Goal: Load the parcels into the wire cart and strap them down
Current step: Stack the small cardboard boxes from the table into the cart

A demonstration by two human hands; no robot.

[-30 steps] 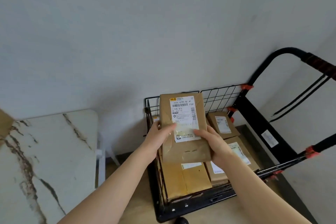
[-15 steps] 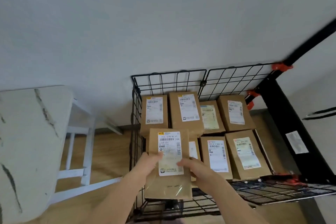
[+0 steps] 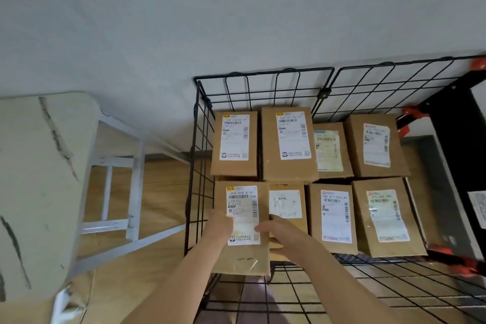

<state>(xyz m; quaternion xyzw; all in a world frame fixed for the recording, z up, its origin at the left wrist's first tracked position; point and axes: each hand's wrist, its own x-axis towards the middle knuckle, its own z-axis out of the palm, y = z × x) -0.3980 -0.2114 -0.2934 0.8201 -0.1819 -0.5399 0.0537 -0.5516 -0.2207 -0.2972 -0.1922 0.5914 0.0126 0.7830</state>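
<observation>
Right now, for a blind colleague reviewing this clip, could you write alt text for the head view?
A person's left hand and right hand hold a brown cardboard parcel at the near-left corner of a black wire cart, beside seven other labelled brown parcels. A white marble-patterned table stands to the left.

One wire cart (image 3: 263, 81) stands at one o'clock. In it I count eight cardboard parcels. Four are in the far row: far-left parcel (image 3: 234, 168), second far parcel (image 3: 289, 168), third far parcel (image 3: 347, 166) and far-right parcel (image 3: 376, 171). Four are in the near row: near-left parcel (image 3: 242, 258), second near parcel (image 3: 286, 187), third near parcel (image 3: 314, 213) and near-right parcel (image 3: 363, 231). Each shows one white label. Two hands, left hand (image 3: 219, 226) and right hand (image 3: 284, 237). One marble-topped table (image 3: 39, 179) at nine o'clock. At least five orange clips (image 3: 410, 112), toward three o'clock.
</observation>
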